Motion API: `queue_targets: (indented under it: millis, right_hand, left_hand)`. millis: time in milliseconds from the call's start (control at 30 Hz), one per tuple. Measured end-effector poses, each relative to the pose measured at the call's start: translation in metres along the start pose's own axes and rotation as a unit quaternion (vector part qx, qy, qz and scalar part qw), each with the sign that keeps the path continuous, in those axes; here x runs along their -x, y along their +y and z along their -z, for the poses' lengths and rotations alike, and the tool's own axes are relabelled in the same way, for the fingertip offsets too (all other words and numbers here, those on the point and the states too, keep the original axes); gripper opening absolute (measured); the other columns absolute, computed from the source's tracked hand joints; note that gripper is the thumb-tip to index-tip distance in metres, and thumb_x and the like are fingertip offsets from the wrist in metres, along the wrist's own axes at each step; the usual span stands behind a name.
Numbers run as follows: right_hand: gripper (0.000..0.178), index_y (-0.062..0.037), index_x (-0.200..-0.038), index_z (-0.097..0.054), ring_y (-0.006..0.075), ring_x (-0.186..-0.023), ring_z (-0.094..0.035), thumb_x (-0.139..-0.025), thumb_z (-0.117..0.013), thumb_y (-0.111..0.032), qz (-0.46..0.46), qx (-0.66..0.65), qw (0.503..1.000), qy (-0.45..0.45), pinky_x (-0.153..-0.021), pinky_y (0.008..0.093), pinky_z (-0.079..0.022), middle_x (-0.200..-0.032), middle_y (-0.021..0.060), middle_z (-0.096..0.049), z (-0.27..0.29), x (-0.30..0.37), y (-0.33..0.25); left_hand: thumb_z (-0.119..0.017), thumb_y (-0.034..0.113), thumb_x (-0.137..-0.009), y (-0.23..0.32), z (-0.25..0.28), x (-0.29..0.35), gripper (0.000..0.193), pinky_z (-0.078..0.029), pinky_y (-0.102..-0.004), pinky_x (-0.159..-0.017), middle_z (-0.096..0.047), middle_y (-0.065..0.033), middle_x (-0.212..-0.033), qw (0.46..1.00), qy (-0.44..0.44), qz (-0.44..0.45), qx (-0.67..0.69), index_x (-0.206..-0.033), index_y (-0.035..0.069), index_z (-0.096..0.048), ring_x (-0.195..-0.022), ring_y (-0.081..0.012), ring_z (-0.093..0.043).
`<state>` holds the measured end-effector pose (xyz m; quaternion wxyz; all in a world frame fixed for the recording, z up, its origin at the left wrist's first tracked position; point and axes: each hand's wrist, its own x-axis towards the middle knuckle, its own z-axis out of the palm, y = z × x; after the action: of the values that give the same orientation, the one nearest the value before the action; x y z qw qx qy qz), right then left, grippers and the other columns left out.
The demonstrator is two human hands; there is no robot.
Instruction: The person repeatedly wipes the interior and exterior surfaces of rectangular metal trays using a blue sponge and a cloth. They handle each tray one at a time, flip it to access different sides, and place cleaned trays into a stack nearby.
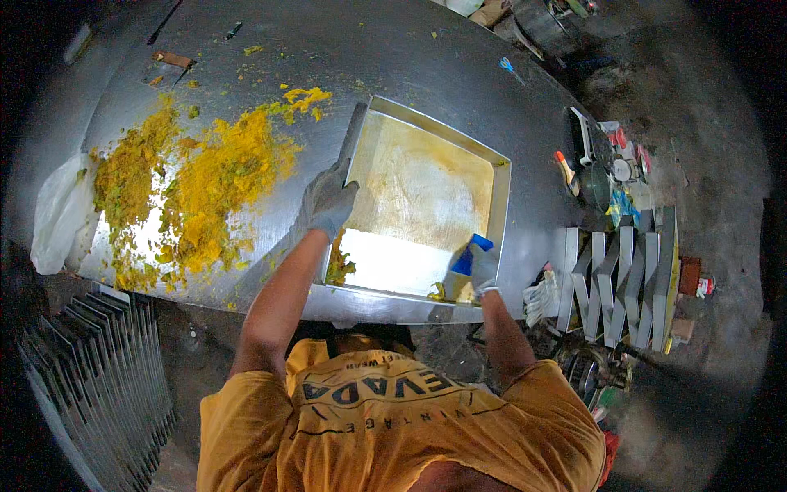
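Two gloved hands on one metal tray

The left hand is closed on the left wall of a shallow square tray, its fingers partly hidden. The right hand is well apart from it, at the tray's near right corner, curled tightly round one blue tool whose exact kind cannot be told. Each hand wears a pale glove.

The tray lies slightly turned on a metal table, near the table's front edge. Two small clumps of scraps sit inside it: one in the near left corner, one along the near wall beside the tool.

Left of the tray spread two large, partly joined patches of yellow-green scraps, with one clear plastic bag beyond them. One pair of blue scissors lies toward the far right. Metal trays stand on edge at the right, overlapping too much to count.
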<state>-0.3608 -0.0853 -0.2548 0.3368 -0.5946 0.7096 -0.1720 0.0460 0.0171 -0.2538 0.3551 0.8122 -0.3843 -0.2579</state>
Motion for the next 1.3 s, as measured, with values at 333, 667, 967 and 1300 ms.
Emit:
queue_targets:
  millis: [333,667,967,1300]
  right_hand:
    - [0.024,0.0026,-0.102,-0.066,0.0407,-0.093,-0.067,-0.092,-0.056,-0.017,0.278,0.026,0.938,-0.203,-0.083,0.0438,-0.051,-0.095,0.0261,-0.069,-0.228,0.059,-0.192]
    - [0.011,-0.0068,-0.098,-0.070,0.0167,-0.075,-0.069,-0.094,-0.067,-0.017,-0.010,-0.241,0.958,-0.156,-0.069,0.0324,-0.057,-0.087,0.0069,-0.072,-0.055,-0.103,-0.026]
    - [0.033,-0.0037,-0.103,-0.069,0.0270,-0.089,-0.066,-0.092,-0.065,-0.035,0.181,-0.137,0.885,-0.406,-0.083,0.0444,-0.050,-0.092,0.0135,-0.070,-0.239,-0.033,-0.214]
    - [0.032,0.0001,-0.102,-0.070,0.0225,-0.087,-0.070,-0.089,-0.066,-0.029,0.115,0.109,0.984,0.081,-0.076,0.0382,-0.053,-0.094,0.0125,-0.073,-0.038,-0.215,-0.098]
  left_hand:
    - [-0.056,0.039,-0.096,-0.009,-0.001,-0.007,0.053,-0.046,-0.0484,-0.101,-0.063,-0.0245,-0.127,0.998,-0.016,-0.005,0.067,-0.138,0.007,-0.056,-0.115,-0.0438,-0.060]
    - [-0.059,0.031,-0.095,-0.031,-0.017,-0.012,0.051,-0.049,-0.0489,-0.095,-0.064,-0.0236,-0.125,0.982,0.000,-0.041,0.184,-0.140,0.007,-0.052,-0.110,-0.0442,-0.062]
    - [-0.060,0.026,-0.096,-0.037,-0.008,-0.018,0.055,-0.042,-0.0444,-0.109,-0.054,-0.0240,-0.141,0.990,-0.014,-0.074,0.119,-0.147,0.009,-0.048,-0.128,-0.0402,-0.054]
    - [-0.057,0.002,-0.082,0.005,0.019,-0.012,0.064,-0.054,-0.0439,-0.091,-0.063,-0.0225,-0.110,0.987,-0.068,-0.026,0.147,-0.144,0.003,-0.048,-0.099,-0.0376,-0.064]
